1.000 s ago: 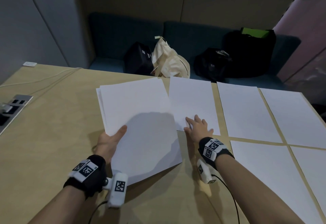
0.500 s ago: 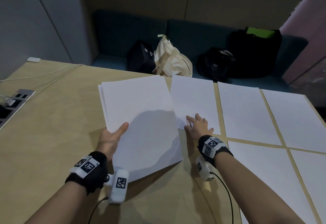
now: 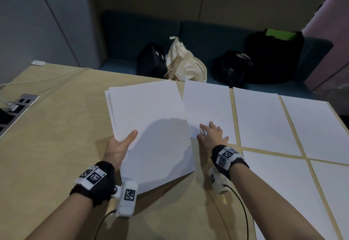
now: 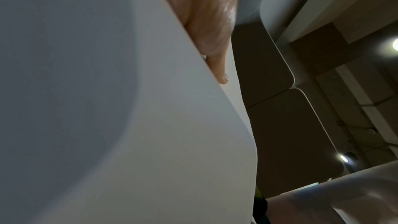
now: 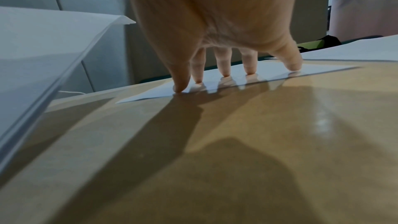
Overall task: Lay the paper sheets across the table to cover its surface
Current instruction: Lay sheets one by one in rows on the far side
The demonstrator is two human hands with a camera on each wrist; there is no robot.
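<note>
- The right side of the bench [image 3: 56,145] is already papered: three laid sheets run along the far edge, and at least two more lie in the nearer row, with thin strips of bare wood showing between them.
- The newest laid sheet [image 3: 207,107] is the leftmost of the far row; the right hand [image 3: 212,136] rests on its near corner with fingers spread and straight, fingertips [image 5: 225,73] pressing the paper flat, as the right wrist view shows.
- The left hand [image 3: 118,147] holds the remaining stack of sheets [image 3: 151,126] by its left edge, thumb on top and fingers presumably beneath; the stack hangs tilted above the bench, its right edge overlapping the newest laid sheet from above.
- In the left wrist view the stack fills most of the picture and only part of the hand shows beside it.
- Left to do, as I judge it: the whole left half of the bench is still bare wood, as is the near strip in front of the person, so the work looks roughly half finished.
- Containers: several bags sit on the sofa [image 3: 207,32] behind the bench, among them a cream cloth bag [image 3: 186,64] and black bags [image 3: 273,56], one showing something green at its top; their contents are otherwise hidden.
- A recessed socket box [image 3: 18,107] lies at the left edge with a plug and cable in it.
</note>
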